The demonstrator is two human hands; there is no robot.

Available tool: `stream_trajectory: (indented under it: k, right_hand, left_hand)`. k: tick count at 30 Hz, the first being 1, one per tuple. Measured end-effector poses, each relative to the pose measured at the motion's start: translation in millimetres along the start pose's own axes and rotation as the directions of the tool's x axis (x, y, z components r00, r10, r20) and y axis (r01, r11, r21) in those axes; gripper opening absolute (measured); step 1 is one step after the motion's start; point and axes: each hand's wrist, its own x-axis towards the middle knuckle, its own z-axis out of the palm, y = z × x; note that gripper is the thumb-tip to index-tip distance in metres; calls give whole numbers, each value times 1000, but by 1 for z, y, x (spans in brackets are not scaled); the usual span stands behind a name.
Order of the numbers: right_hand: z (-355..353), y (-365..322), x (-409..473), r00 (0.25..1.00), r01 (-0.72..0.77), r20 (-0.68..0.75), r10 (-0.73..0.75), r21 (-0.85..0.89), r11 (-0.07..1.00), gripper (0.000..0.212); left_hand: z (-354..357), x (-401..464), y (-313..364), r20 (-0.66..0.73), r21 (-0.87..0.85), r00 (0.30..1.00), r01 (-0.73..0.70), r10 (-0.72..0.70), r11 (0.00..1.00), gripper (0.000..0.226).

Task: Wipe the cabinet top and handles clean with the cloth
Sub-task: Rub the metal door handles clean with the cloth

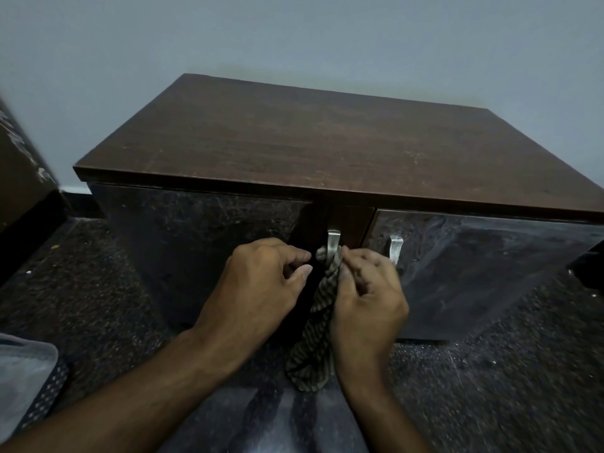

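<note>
A: Cloth location?
B: A striped cloth (318,322) is pinched by the right hand (366,299) and looped at the left handle (333,245), hanging down between the 2 hands.
A: Left hand?
B: The left hand (261,282) is held just left of the cloth, fingers curled; contact cannot be told.
A: Other handle?
B: The right handle (395,250) is seen just beyond the right hand, below the cabinet top (327,148).

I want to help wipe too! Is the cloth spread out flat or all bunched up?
Bunched up. The striped cloth is gathered around the left door handle, pinched by the right hand, and its loose end hangs down crumpled.
</note>
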Motion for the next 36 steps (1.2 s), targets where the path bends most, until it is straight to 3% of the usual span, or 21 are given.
stream_trajectory:
  k: [5, 14, 19, 22, 27, 29, 32, 36]
  right_hand:
    - [-3, 8, -16, 976, 179, 155, -154, -158, 971, 37]
    - [-8, 4, 6, 984, 177, -9, -177, 6, 984, 25]
    - [-2, 16, -10, 972, 227, 78, -220, -97, 969, 26]
    - [-6, 24, -14, 980, 189, 99, -174, -171, 967, 24]
    - [-16, 15, -10, 994, -25, 97, 47, -219, 975, 20]
    - [-20, 6, -9, 999, 6, 42, 2, -167, 986, 23]
    - [-14, -11, -4, 986, 166, -17, -168, -90, 982, 32]
    - [-5, -2, 5, 959, 283, 7, -284, -117, 952, 37]
  left_hand:
    - [0, 1, 1, 13, -11, 1000, 10, -10, 1000, 22]
    - [0, -1, 1, 43, -8, 998, -44, 44, 999, 26]
    - [2, -3, 2, 86, -25, 994, -71, 72, 997, 33]
    - [1, -1, 1, 82, -22, 994, -71, 72, 997, 34]
    - [0, -3, 1, 98, -27, 992, -74, 77, 997, 37]
    - [0, -4, 2, 106, -25, 991, -74, 76, 997, 39]
    - [0, -4, 3, 102, -2, 992, -77, 76, 997, 39]
    - [2, -3, 6, 115, 21, 991, -71, 68, 997, 41]
